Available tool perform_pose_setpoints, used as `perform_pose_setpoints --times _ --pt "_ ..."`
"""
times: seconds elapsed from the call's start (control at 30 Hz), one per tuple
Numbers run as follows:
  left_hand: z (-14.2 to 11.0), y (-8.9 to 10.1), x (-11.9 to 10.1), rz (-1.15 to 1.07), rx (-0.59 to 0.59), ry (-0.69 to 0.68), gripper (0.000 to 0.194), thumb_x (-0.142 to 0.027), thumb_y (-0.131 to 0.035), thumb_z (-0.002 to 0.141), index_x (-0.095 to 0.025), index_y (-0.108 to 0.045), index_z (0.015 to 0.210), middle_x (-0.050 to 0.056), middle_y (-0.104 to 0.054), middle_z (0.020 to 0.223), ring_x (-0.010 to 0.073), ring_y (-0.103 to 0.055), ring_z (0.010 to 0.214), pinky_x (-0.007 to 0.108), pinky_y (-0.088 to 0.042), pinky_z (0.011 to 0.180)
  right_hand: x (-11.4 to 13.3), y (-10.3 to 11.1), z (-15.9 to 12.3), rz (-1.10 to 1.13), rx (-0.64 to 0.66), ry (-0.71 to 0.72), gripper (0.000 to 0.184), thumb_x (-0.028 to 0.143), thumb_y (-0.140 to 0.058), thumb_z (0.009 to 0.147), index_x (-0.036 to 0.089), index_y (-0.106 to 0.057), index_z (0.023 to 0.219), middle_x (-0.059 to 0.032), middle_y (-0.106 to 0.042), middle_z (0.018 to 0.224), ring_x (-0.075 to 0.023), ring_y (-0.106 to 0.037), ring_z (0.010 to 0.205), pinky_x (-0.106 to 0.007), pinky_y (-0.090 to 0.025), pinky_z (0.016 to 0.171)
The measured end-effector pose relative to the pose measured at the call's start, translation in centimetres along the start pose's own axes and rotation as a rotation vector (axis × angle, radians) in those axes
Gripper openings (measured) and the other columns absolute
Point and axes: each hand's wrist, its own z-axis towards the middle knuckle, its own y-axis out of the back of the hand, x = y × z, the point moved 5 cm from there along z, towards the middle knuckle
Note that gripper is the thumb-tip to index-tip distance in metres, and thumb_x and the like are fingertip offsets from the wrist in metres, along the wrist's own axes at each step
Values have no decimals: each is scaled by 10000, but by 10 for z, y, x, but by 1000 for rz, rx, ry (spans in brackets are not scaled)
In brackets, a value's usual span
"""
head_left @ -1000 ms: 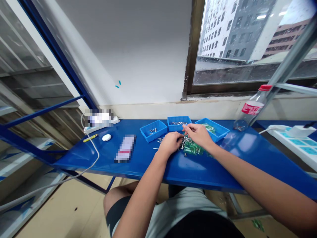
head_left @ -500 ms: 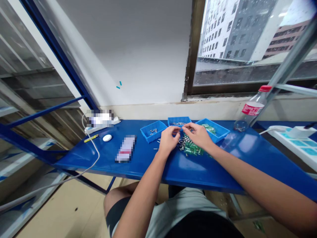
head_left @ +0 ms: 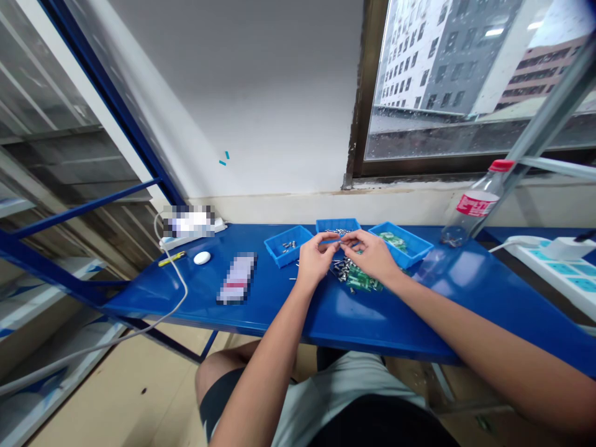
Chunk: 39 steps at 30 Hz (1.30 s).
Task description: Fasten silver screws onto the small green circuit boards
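Observation:
My left hand (head_left: 317, 257) and my right hand (head_left: 370, 253) meet fingertip to fingertip above the table. Both are closed in a pinch, and whatever small thing sits between the fingers is too tiny to name. Under and beside my right hand lies a loose pile of small metal parts (head_left: 343, 270) and green pieces (head_left: 365, 279). Behind the hands stand three blue trays: the left tray (head_left: 279, 259) with a few metal parts, the middle tray (head_left: 338, 221) with thin metal pieces, and the right tray (head_left: 412, 256) with green pieces.
On the blue table (head_left: 274, 310) lie a blurred-out phone-like slab (head_left: 237, 278), a white oval object (head_left: 202, 257) and a yellow-handled tool (head_left: 171, 259). A bottle (head_left: 475, 203) with a red cap stands at the back right. Power strips (head_left: 554, 261) and a white cable (head_left: 184, 292) lie near the ends.
My fingers have shifted slightly, with the left thumb now raised toward the right fingertips. The hands stay together in almost the same spot.

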Motion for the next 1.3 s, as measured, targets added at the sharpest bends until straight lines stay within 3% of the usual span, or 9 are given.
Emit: perform_pose_setpoints --times 0.23,0.37,0.5,0.67,0.83,1.03,1.13,1.3 --pt "-1 -2 1 9 25 7 276 -178 -673 907 -173 -708 1181 107 -762 1235 229 -782 1007 341 -620 926 9 0 -1 -93 10 93 215 174 -624 828 215 -723 1014 -51 -694 902 -192 -651 722 -348 -583 692" --pt "-3 -3 -3 113 49 -10 273 -334 -694 931 -173 -755 1142 86 -802 1119 232 -778 994 324 -616 912 6 0 -1 -103 -5 80 194 174 -629 824 216 -731 984 -50 -693 902 -191 -646 715 -347 -575 684" --pt "-5 -3 -4 281 105 -11 293 -422 -654 956 -206 -819 1064 44 -824 1009 247 -778 945 323 -614 880 -1 -1 0 -14 15 20 206 169 -635 812 224 -729 986 -48 -728 969 -215 -700 837 -348 -600 722" --pt "-3 1 1 294 69 5 220 -305 -686 932 -199 -812 1078 57 -821 1038 236 -785 950 333 -618 909 6 -1 1 21 66 43 152 217 -622 875 233 -736 974 -57 -746 1018 -226 -719 923 -370 -624 809" --pt "-1 1 10 278 55 -5 165 -172 -699 884 -173 -797 1017 64 -823 986 201 -792 888 316 -632 885 4 -1 -1 9 71 -63 153 302 -669 892 222 -735 1004 -56 -772 961 -213 -737 808 -361 -625 755" --pt "0 1 9 256 34 -39 222 -96 -667 861 -181 -769 1039 53 -819 975 185 -787 883 317 -634 874 -3 -5 -1 24 90 -76 203 282 -680 858 195 -723 1037 -62 -753 920 -201 -719 809 -339 -616 735" --pt "-1 1 5 208 30 -42 216 -148 -671 887 -167 -745 1089 62 -815 959 192 -785 872 313 -634 847 -3 -5 -1 16 94 -48 231 259 -664 852 195 -726 1065 -60 -737 918 -197 -702 793 -338 -607 714" --pt "-4 1 1 292 53 -32 207 -343 -652 952 -196 -783 1015 51 -818 959 209 -775 850 303 -618 825 0 -2 0 -67 63 6 171 237 -648 845 213 -747 981 -54 -724 906 -200 -679 764 -346 -592 700"
